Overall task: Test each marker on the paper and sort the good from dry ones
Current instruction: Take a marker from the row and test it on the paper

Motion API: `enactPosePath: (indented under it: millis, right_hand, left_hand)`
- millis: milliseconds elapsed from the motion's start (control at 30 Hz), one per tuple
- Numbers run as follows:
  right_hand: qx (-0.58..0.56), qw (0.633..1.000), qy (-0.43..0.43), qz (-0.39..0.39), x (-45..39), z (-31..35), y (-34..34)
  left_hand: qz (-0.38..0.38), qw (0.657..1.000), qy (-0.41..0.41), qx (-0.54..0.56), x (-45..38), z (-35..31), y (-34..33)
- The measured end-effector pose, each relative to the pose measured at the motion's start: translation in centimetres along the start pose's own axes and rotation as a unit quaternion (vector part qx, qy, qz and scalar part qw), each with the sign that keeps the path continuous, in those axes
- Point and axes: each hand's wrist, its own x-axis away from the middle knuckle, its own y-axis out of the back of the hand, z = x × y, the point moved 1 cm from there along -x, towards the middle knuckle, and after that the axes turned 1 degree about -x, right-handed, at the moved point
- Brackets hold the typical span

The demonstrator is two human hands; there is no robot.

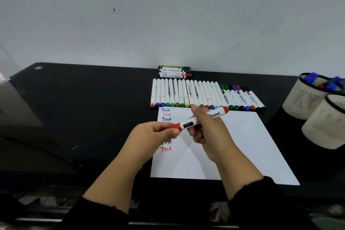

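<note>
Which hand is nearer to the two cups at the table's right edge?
Right. The right hand holds the red marker over the paper, on the side toward the cups; the left hand, on its cap, sits farther away.

Black glossy table (93, 110) set vs. a pale wall, w/ a white paper sheet (242, 145) lying flat near its front edge, "Test" written on it in blue & red. Behind the sheet, touching its far edge: a side-by-side row of white markers (196, 93); a small stack of markers (174, 72) at the wall. Right side: two pale mesh cups (306, 99), the farther one w/ markers inside.
</note>
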Motion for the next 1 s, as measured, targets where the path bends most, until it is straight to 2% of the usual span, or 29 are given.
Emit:
enactPosePath:
  millis: [267,367,667,900,1000]
  right_hand:
    - [-0.04,0.996,-0.002,-0.075,-0.8,0.2,1.5]
    - [-0.075,0.993,-0.021,-0.094,-1.2,-0.4,1.7]
    - [-0.077,0.989,-0.039,-0.118,-1.9,-0.4,1.9]
    - [-0.028,0.992,-0.024,-0.121,-1.7,0.5,2.8]
    - [-0.039,0.987,0.025,-0.157,-1.2,0.8,3.8]
  left_hand:
    - [0.054,0.998,-0.007,-0.007,0.0,-0.8,-1.2]
    - [0.042,0.999,-0.009,-0.017,-0.2,-0.8,-1.9]
    - [0.012,0.999,-0.02,-0.043,-1.4,-0.9,-3.4]
    - [-0.028,0.999,-0.021,0.001,-1.7,-1.7,-4.2]
    - [-0.045,0.999,-0.016,-0.008,-1.7,-1.9,-4.4]
